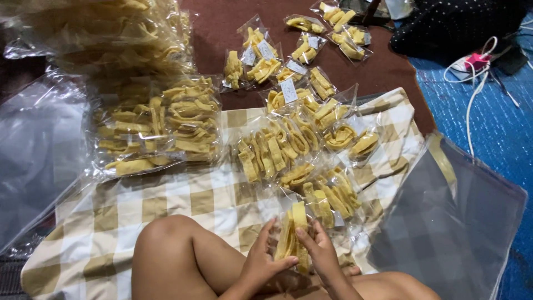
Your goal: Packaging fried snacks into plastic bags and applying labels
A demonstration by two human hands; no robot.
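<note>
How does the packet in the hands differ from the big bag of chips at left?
The held packet is small and narrow; the big bag is wide and far fuller. The packet stands upright between the left hand and right hand; the bag lies flat, untouched, partly on the checked cloth. The packet holds a few strips stacked side by side; the bag's strips lie jumbled. Both are clear plastic with yellow strips.
</note>
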